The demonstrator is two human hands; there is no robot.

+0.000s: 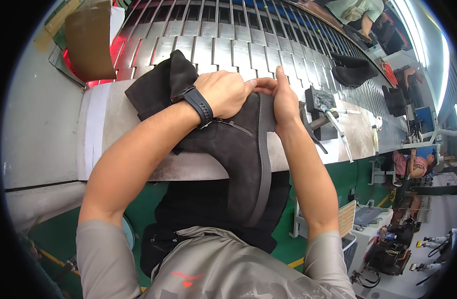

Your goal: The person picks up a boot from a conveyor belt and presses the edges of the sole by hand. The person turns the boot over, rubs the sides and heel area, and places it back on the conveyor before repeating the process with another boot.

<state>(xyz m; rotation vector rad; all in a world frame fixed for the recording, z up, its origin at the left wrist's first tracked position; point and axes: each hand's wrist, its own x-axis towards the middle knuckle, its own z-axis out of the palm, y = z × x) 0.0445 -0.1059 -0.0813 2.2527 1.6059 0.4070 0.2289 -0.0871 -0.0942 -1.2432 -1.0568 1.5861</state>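
A dark grey suede ankle boot (pixel 233 149) lies on its side across the near edge of the bench, sole to the right and toe toward my body. A short zip shows on its side. My left hand (pixel 221 92), with a black watch on the wrist, is closed at the heel end; what its fingertips pinch is hidden. My right hand (pixel 285 102) is curled round the heel from the sole side, its fingertips meeting the left ones. More dark suede (pixel 161 82) shows beyond my left wrist; I cannot tell if it is the same boot's shaft.
A conveyor of metal slats (pixel 248 50) runs behind the bench (pixel 188 167). Right of my hand stand a black block (pixel 320 99) and a white-handled tool (pixel 340 132). Another dark boot (pixel 355 70) rests on the conveyor. Brown cardboard (pixel 90 40) stands left. Other people work at right.
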